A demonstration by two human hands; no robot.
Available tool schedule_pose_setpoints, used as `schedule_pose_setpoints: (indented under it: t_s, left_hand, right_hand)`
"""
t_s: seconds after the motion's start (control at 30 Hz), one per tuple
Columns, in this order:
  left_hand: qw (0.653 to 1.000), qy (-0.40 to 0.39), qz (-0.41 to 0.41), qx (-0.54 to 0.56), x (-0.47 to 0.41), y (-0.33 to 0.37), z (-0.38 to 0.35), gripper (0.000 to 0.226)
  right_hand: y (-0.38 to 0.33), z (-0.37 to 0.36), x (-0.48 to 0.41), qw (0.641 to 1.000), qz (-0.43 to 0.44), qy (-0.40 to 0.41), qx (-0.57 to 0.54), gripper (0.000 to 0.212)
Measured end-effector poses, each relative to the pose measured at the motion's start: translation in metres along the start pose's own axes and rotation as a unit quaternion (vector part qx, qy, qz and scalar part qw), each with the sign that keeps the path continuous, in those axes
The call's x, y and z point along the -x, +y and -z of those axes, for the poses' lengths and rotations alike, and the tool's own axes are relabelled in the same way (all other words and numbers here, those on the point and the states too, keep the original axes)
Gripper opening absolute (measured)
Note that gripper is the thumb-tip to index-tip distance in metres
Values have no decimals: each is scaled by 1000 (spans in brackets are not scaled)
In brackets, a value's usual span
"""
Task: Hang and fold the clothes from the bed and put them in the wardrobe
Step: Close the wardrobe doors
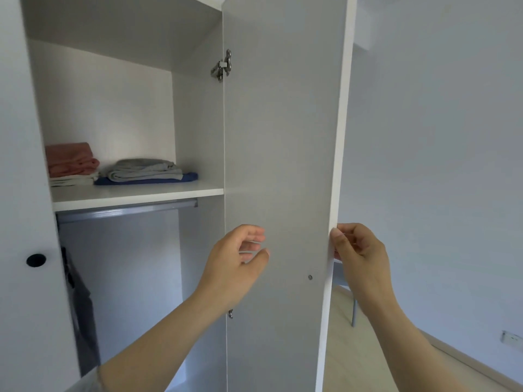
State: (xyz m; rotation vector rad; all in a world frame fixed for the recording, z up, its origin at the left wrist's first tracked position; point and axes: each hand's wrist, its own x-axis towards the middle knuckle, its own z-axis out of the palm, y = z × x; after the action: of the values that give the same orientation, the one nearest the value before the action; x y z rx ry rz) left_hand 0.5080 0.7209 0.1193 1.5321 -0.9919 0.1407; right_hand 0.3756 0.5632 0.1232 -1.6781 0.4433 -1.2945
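The white wardrobe stands open in front of me, its right door (283,137) swung out edge-on. My right hand (359,250) grips the door's outer edge, fingers curled round it. My left hand (237,258) hovers in front of the door's inner face, fingers loosely curled, holding nothing. On the shelf (135,193) lie folded clothes: a pink pile (70,159) on a pale one at the left, and a grey garment (144,169) on a blue one (147,180) beside it. Below runs a metal hanging rail (127,211), with a dark garment (80,301) hanging at the left.
The wardrobe's left door (25,222) with a round black hole (36,260) fills the left edge. A plain wall (438,165), pale wood floor (368,349) and a thin metal furniture leg (353,309) lie to the right of the door.
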Motion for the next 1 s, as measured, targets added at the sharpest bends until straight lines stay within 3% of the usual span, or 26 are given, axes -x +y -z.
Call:
schedule_pose_setpoints:
  t_s: [0.23,0.53,1.0]
  left_hand:
    - [1000,24,5,-7,10,-8,35,25]
    - [994,99,16,-49,28,-26,107,25]
    - [965,203,51,-160,62,-32,225,24]
  right_hand:
    - [-13,-26,24,998,45,-41,-27,17]
    - [-27,-92,50,978,87,-156,-109,21]
    - [-52,-223,75,951,125,-260,-109,22]
